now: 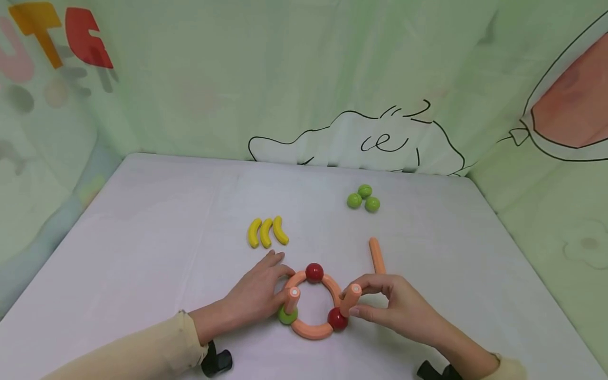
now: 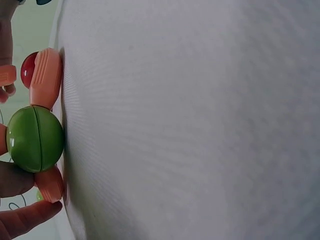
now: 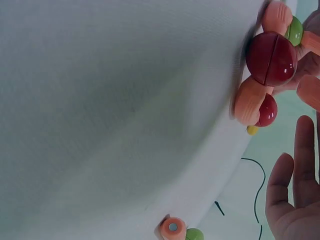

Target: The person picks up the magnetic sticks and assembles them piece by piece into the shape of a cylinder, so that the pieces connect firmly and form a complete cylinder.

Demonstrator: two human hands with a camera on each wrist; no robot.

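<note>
A ring of orange curved pieces [image 1: 312,331] lies on the table, joined by a green ball [image 1: 287,315] and two red balls, one at the far side [image 1: 314,272] and one at the right [image 1: 338,319]. An orange peg [image 1: 292,301] stands up from the green ball. My left hand [image 1: 254,289] holds the ring's left curved piece [image 2: 50,184] between thumb and index finger, beside the green ball. Thumb and index finger of my right hand [image 1: 399,309] pinch a second orange peg [image 1: 350,299], tilted, its lower end at the right red ball.
Another orange peg [image 1: 377,256] lies beyond my right hand. Three yellow bananas [image 1: 266,233] lie side by side beyond my left hand. Three green balls [image 1: 364,191] sit together toward the back right. A pale cloth [image 1: 166,227] covers the table, with printed curtains around it.
</note>
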